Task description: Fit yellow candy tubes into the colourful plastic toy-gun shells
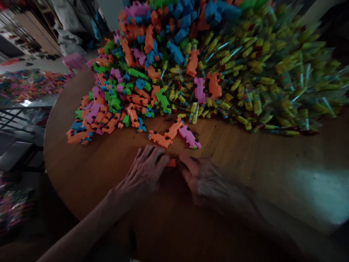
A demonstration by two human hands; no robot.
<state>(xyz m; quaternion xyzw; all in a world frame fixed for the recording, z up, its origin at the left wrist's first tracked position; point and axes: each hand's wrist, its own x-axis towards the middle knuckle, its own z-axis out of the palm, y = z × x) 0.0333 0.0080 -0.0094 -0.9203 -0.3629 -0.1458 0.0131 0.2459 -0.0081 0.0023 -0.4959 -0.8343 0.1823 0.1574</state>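
Fingers (pixel 156 154) of both hands curl in toward one small orange plastic piece (pixel 171 162) on the near-middle of the round wooden worktop (pixel 245 171). My left hand (pixel 144 174) covers its left end and my right hand (pixel 203 178) its right end, fingertips closed down on it, so only a short orange strip shows in the gap between them. Whether I pinch it or just press it flat, I cannot tell in this dim, blurred view.

Judging by its look: moulded hard plastic, light, stiff, smooth enough to slip; best held by the two ends, as now.

Just beyond my fingertips lie two loose orange toys (pixel 166 135) and a pink toy (pixel 189 137), apart from my hands. Farther off sits the heap of orange, green, blue and pink toy pieces (pixel 128 83), and to the far right the mound of yellow wrapped tubes (pixel 272 72). More coloured pieces (pixel 29 83) lie on another surface at far left.
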